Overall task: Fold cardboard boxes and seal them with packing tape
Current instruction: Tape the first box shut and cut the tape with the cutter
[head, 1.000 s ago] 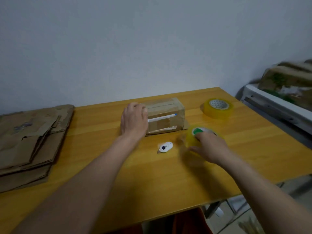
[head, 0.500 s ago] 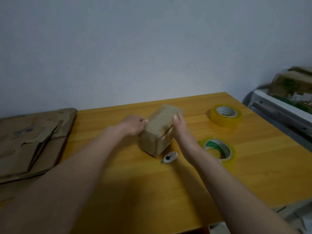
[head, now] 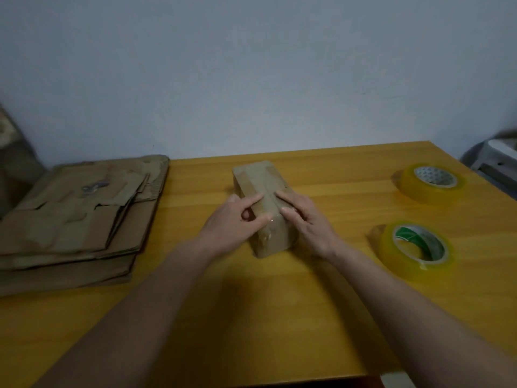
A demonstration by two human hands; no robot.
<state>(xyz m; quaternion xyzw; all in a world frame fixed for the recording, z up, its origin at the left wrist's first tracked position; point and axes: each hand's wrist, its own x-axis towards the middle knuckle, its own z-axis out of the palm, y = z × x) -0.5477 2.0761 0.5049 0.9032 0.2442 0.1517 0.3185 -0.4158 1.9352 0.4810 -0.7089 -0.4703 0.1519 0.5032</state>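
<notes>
Since a moment ago the cardboard box (head: pixel 263 197) has turned lengthwise and lies flat mid-table (head: pixel 279 317). Both hands press its taped top: left hand (head: pixel 235 219) with forefinger and thumb extended, right hand (head: pixel 306 218) flat-fingered, neither gripping. Two tape rolls (head: pixel 416 249) lie right of the box.

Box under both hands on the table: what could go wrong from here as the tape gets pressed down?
1. The left hand and right hand press only the near half of the box; the far end may stay loosely taped.
2. The tape looks wrinkled at the near edge, so creases could get pressed in.
3. The nearer tape roll lies beside the right forearm; pulling back could knock it.
</notes>
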